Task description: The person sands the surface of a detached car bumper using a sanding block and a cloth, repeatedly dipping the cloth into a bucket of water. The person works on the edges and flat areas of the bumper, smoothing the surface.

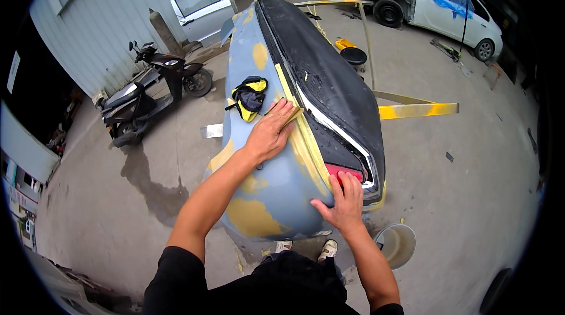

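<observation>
A car bumper (pixel 282 191), grey with tan filler patches, lies on a stand in front of me. Its other half is a black textured panel (pixel 329 68) with water drops. My left hand (pixel 272 132) lies flat over a folded piece of sandpaper (pixel 296 115), pressing it to the yellowish edge beside the black panel. Part of the sandpaper is hidden under the fingers. My right hand (pixel 344 202) rests with fingers apart on the bumper's near end, fingertips by a red reflector (pixel 347 172). A yellow and black cloth bundle (pixel 250 97) sits on the grey surface beyond my left hand.
A bucket (pixel 396 245) stands on the floor by my right forearm. Yellow-painted stand bars (pixel 419 111) stick out to the right. A scooter (pixel 153 91) is parked at left, a loose car door (pixel 201 12) leans behind, and a partly stripped white car (pixel 435 9) stands far right.
</observation>
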A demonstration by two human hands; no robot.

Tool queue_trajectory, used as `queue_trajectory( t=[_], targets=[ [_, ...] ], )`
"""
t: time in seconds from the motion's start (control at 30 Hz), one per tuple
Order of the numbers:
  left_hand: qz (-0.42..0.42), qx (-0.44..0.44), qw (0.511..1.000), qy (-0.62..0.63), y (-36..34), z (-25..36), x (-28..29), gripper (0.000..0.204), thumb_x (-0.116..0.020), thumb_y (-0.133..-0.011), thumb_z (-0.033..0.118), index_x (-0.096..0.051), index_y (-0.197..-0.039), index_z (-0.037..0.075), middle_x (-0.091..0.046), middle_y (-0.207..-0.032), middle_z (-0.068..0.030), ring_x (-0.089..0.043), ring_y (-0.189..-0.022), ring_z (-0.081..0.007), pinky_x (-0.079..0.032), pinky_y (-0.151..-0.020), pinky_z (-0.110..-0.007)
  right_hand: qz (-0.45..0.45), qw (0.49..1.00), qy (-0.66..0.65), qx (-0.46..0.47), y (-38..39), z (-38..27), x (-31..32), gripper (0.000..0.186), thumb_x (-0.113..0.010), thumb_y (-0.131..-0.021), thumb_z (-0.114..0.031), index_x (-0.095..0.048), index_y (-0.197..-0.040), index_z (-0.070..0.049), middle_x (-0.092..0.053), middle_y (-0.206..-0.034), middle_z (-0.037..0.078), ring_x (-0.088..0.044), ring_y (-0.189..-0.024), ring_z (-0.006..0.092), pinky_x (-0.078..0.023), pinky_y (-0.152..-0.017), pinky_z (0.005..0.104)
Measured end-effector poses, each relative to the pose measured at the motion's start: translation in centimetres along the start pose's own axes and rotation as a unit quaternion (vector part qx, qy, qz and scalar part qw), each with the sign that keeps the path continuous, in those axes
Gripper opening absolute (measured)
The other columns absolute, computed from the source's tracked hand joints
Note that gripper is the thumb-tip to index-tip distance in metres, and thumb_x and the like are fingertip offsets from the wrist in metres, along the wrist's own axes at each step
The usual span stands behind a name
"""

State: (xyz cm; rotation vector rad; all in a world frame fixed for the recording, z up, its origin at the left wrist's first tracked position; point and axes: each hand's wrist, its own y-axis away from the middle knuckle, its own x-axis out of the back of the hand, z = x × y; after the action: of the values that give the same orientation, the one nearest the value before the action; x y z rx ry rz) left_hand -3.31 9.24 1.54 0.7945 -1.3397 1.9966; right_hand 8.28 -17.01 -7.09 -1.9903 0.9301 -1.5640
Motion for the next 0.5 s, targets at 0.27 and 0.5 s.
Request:
queue_trajectory(
  t=[0.27,0.5],
  targets=[
    [0.01,0.063,0.998,-0.015,-1.8,-3.0,1.6,0.045,-0.056,-0.1,0.019,-0.053,-0.141,0.0,-0.053,-0.146,-0.0186,-0.045,-0.14,-0.032,-0.03,-0.121,-0.043,0.019,1.0,-0.004,0.008,-0.1,-0.4,-0.6,0.08,-0.083,-0.072,-0.051,-0.057,-0.131,-0.004,-0.051,-0.134,0.017,-0.049,-0.123,0.0378,-0.04,-0.104,0.0511],
    [-0.105,-0.075,0.989,-0.067,6.2,5.8,-0.7,0.082,-0.073,-0.067,0.004,-0.049,-0.146,0.005,-0.044,-0.155,-0.0134,-0.036,-0.147,-0.0311,-0.029,-0.122,-0.047,0.032,0.999,0.01,-0.002,0.2,-0.2,-1.3,0.078,-0.082,-0.072,-0.049,-0.057,-0.13,-0.004,-0.052,-0.134,0.017,-0.05,-0.124,0.0379,-0.039,-0.104,0.0514]
  ],
)
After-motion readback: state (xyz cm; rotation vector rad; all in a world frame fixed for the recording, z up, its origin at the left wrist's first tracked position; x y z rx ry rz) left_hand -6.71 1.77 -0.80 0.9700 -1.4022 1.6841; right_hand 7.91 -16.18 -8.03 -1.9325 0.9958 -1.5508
